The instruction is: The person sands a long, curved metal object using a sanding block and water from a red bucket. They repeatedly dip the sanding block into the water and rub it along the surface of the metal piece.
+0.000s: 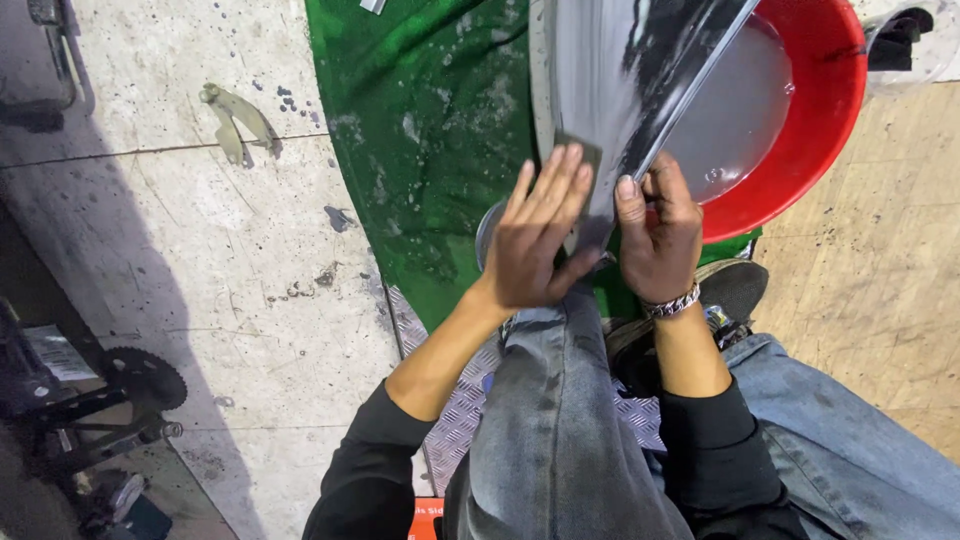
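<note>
A: Largest items around the grip?
B: Green sheet (425, 130) spread beyond and left of the hands. Red basin (815, 110) beyond and right, holding cloudy water. Concrete floor (200, 250) far left; wooden board (880, 270) far right.

A: Work piece?
B: Grey panel (610, 70), curved, wet, streaked dark. Running from the grip away toward the basin, lower end propped at the knee (560, 400).

A: Left hand?
B: Left hand (540, 240) laid flat on the panel face, fingers straight and close together, pressing a small dark pad (580, 150) beneath the fingertips. Pad edge visible just beyond them.

A: Right hand?
B: Right hand (660, 235) wrapped around the panel's right edge, thumb on the face, fingers curled behind. Chain bracelet (672, 303) at the wrist.

A: Below the grip?
B: Tread plate (460, 410) under the legs, black shoe (735, 285) just right of the right wrist.
</note>
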